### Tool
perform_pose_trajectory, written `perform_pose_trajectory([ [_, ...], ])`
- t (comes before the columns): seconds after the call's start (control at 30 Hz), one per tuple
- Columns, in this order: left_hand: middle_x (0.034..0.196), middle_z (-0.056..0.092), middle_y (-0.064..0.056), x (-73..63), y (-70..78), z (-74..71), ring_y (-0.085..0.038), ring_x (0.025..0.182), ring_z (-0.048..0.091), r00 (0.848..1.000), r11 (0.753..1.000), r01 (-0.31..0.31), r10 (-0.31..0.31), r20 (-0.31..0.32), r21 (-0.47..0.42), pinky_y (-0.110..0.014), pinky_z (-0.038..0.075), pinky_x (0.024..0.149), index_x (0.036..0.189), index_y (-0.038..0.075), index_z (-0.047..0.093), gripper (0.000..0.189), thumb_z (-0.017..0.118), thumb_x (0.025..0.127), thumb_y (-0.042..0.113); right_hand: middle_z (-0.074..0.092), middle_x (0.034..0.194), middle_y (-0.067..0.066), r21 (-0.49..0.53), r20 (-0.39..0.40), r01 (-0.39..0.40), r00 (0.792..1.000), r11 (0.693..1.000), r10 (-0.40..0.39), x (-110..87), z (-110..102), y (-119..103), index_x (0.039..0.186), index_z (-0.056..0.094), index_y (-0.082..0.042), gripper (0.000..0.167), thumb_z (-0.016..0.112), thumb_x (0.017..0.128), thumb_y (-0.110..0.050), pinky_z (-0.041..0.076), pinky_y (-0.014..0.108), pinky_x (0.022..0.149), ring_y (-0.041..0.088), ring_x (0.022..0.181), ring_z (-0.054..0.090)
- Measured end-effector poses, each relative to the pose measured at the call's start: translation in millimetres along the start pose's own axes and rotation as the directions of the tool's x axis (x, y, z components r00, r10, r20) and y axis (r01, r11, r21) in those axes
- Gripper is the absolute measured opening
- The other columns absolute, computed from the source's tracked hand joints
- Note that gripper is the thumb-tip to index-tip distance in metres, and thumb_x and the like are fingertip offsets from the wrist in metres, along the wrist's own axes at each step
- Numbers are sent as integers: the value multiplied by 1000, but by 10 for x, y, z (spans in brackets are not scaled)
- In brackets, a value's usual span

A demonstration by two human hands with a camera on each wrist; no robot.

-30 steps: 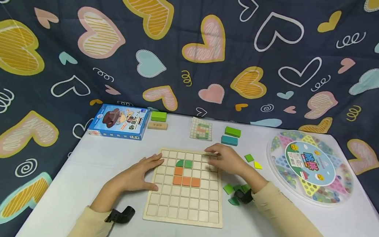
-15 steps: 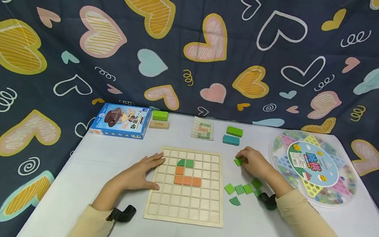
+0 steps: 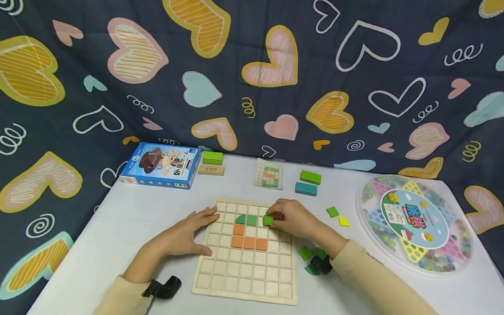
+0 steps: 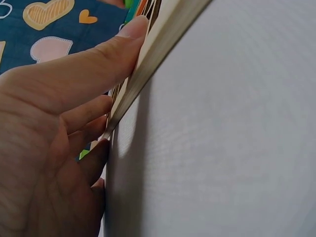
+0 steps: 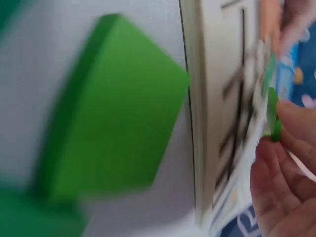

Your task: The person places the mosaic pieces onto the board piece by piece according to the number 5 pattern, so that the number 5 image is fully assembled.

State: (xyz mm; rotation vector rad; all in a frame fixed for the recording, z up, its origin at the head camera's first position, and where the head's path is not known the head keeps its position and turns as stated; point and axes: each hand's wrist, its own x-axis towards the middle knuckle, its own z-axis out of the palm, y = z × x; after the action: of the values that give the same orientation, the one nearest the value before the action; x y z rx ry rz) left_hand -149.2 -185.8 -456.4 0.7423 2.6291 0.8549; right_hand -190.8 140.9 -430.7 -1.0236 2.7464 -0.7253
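A square wooden grid board (image 3: 244, 298) lies on the white table and bears several orange tiles (image 3: 249, 243), a green square tile (image 3: 251, 220) and a green quarter-round tile (image 3: 241, 219). My left hand (image 3: 180, 235) rests on the board's left edge; in the left wrist view its thumb (image 4: 98, 66) touches the rim, with the other fingers along the side. Over the board's upper right part, my right hand (image 3: 296, 219) pinches a light green tile (image 3: 267, 220) between thumb and fingers. In the right wrist view this tile (image 5: 273, 116) is tilted on edge.
Loose green tiles (image 3: 305, 253) lie right of the board, partly hidden by the right wrist's camera. A green tile (image 3: 332, 212) and a yellow piece (image 3: 344, 221) lie beyond. Behind are a pattern card (image 3: 269, 174), blocks (image 3: 306, 188) and a blue box (image 3: 161, 166); a round game case (image 3: 414, 225) stands right.
Half a second ago my right hand was off the board's right side with a green tile; it has since moved left over the grid with it. The left hand stays on the edge.
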Motion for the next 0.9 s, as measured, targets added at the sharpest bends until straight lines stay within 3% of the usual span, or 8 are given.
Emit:
perform_pose_trajectory([
  [0.2,157,23,-5,9,-9,40,-31,145,19,1000,1000,10,-10,-6,-2,-51,13,119,145,10,39,91,82,69,39,65,97,0,-81,24,33,999,996,-31,124,166,-73,104,71,-10,21,72,83,-13,53,25,75,9,83,57],
  [0.43,157,24,-5,26,-23,46,-30,145,18,1000,1000,-4,3,-9,-8,-51,13,119,145,10,39,92,82,70,40,63,97,0,-71,26,-92,995,993,94,122,176,-139,104,70,-9,23,74,81,-12,52,24,74,7,82,54],
  [0.6,157,24,-5,31,-34,60,-31,145,18,1000,1000,-7,7,-10,-10,-51,13,119,145,10,39,92,81,69,40,62,96,0,-26,32,-115,993,993,116,102,154,-135,105,69,-7,27,75,80,-15,52,26,74,9,83,55],
  [0.8,157,23,-6,2,-52,61,-31,145,19,1000,1000,6,-6,-10,-5,-52,13,119,145,10,39,94,81,68,43,65,108,6,140,-37,-162,985,977,169,-95,-60,93,116,65,-5,35,72,84,-17,54,35,85,21,99,61],
  [0.9,157,23,-6,1,-42,39,-32,145,20,1000,1000,1,-1,-15,-3,-52,13,118,145,10,39,94,81,68,43,63,116,14,172,-104,-217,966,961,236,-315,-242,338,120,63,-1,38,70,83,-10,53,43,90,31,107,59],
])
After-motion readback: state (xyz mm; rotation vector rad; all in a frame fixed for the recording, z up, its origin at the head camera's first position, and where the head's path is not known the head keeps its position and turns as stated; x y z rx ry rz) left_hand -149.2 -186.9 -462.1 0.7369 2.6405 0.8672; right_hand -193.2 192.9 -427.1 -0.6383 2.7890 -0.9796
